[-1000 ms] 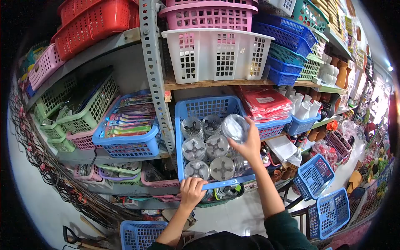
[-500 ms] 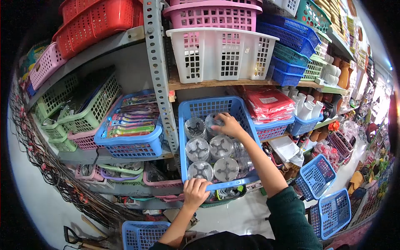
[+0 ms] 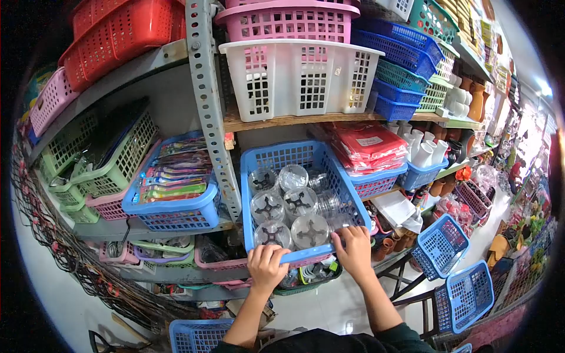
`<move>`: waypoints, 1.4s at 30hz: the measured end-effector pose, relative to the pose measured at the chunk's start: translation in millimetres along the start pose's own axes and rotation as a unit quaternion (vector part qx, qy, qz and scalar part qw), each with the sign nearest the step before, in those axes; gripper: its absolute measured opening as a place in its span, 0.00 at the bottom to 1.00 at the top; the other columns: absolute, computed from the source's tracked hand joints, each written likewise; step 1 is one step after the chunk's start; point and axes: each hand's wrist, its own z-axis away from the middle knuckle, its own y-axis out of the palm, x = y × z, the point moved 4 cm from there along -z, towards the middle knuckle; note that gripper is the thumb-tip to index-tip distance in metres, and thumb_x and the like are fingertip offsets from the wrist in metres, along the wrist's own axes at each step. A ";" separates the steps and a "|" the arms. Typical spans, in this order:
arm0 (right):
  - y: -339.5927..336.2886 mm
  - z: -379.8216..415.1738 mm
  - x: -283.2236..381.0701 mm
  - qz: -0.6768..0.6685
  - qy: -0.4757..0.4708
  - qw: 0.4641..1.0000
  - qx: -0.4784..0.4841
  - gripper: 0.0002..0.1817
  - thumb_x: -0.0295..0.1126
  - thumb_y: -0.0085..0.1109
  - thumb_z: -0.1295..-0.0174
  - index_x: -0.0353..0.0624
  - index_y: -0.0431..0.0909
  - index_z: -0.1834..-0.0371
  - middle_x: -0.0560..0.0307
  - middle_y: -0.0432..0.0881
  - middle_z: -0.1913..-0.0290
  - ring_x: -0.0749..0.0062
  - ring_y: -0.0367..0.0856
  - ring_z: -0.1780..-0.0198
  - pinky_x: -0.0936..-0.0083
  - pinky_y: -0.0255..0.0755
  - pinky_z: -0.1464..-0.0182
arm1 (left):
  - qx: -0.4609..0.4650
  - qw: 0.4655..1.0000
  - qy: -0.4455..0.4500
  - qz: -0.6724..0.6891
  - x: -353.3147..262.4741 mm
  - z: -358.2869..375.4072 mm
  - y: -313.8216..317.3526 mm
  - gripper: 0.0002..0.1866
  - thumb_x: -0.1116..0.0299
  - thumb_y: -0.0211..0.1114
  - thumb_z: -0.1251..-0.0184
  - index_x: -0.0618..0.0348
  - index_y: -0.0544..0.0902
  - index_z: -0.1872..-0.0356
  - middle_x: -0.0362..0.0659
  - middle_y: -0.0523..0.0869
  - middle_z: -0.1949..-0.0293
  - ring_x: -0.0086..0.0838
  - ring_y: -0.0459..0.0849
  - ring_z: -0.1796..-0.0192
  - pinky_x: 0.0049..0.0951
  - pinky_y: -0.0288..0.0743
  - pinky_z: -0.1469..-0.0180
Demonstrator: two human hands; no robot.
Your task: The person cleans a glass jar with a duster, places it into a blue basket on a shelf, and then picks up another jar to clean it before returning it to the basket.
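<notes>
A blue plastic basket sits on the shelf in front of me, holding several clear round containers, some with dark cross-shaped pieces showing through them. At the basket's front left corner, my left hand has its fingers wrapped over the rim. My right hand grips the same rim at the front right corner, thumb on the near side. Both hands are closed on the basket, and neither holds a container.
A metal post stands left of the basket, beside a blue basket of colourful packets. Above is a white crate. Red packets lie to the right. Blue baskets stand lower right.
My right hand has left the containers at the back and come down to the front right rim. My left hand stays on the rim. The whole view has shifted slightly.
</notes>
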 end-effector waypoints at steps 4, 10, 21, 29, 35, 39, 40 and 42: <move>-3.2 -1.1 -0.1 0.012 -0.075 0.987 -0.140 0.08 0.30 0.58 0.45 0.39 0.73 0.78 0.53 0.71 0.77 0.56 0.70 0.69 0.60 0.63 0.51 | 0.003 1.000 -0.001 -0.001 4.1 -13.8 2.7 0.11 0.74 0.68 0.65 0.47 0.80 0.76 0.32 0.77 0.73 0.29 0.76 0.69 0.31 0.64 0.67; 1.5 -26.3 -8.0 -0.004 -0.093 0.983 -0.160 0.09 0.27 0.59 0.46 0.39 0.71 0.81 0.54 0.70 0.78 0.57 0.69 0.70 0.62 0.62 0.52 | -0.006 1.000 -0.013 -0.007 6.3 -31.2 9.0 0.09 0.74 0.69 0.64 0.48 0.80 0.77 0.32 0.77 0.73 0.31 0.76 0.69 0.31 0.66 0.65; 38.5 -63.9 -17.0 0.020 -0.090 0.976 -0.195 0.09 0.29 0.57 0.44 0.40 0.73 0.79 0.54 0.69 0.77 0.57 0.71 0.66 0.59 0.62 0.47 | 0.034 0.998 -0.056 -0.022 39.7 -49.0 38.7 0.11 0.69 0.70 0.61 0.49 0.81 0.72 0.35 0.75 0.68 0.32 0.73 0.59 0.36 0.62 0.54; 30.2 -36.8 -0.4 -0.045 -0.081 0.985 -0.147 0.13 0.29 0.58 0.45 0.41 0.74 0.56 0.51 0.76 0.53 0.54 0.71 0.44 0.52 0.53 0.35 | 0.106 0.993 -0.020 0.052 -9.9 -53.3 42.9 0.20 0.60 0.68 0.51 0.52 0.78 0.55 0.38 0.77 0.54 0.33 0.73 0.49 0.39 0.61 0.45; -2.4 32.1 -22.1 -0.153 -0.003 0.976 -0.153 0.16 0.26 0.58 0.47 0.39 0.74 0.53 0.48 0.75 0.48 0.51 0.70 0.42 0.55 0.59 0.38 | 0.108 0.964 0.000 0.244 -72.0 -38.1 79.4 0.18 0.69 0.67 0.52 0.54 0.79 0.57 0.40 0.81 0.59 0.36 0.77 0.52 0.37 0.66 0.47; -46.6 96.3 -68.0 -0.104 0.093 0.971 -0.196 0.16 0.24 0.58 0.48 0.38 0.74 0.54 0.49 0.77 0.53 0.53 0.74 0.49 0.62 0.65 0.45 | 0.155 0.929 0.062 0.329 -146.7 -23.6 108.4 0.16 0.71 0.67 0.52 0.55 0.79 0.58 0.41 0.81 0.59 0.37 0.77 0.54 0.36 0.68 0.50; -62.6 112.8 -79.1 -0.095 0.122 0.965 -0.213 0.16 0.24 0.59 0.48 0.38 0.74 0.55 0.49 0.77 0.55 0.54 0.74 0.51 0.64 0.66 0.46 | 0.180 0.915 0.070 0.355 -170.4 -17.0 118.4 0.16 0.71 0.67 0.52 0.55 0.79 0.59 0.41 0.80 0.60 0.36 0.77 0.55 0.36 0.68 0.50; -95.7 152.4 -102.1 -0.061 0.175 0.951 -0.247 0.15 0.24 0.59 0.48 0.38 0.74 0.55 0.49 0.77 0.55 0.54 0.74 0.51 0.65 0.67 0.47 | 0.217 0.883 0.091 0.406 -224.2 -0.2 136.4 0.14 0.70 0.67 0.51 0.55 0.79 0.60 0.41 0.80 0.61 0.37 0.78 0.56 0.35 0.68 0.52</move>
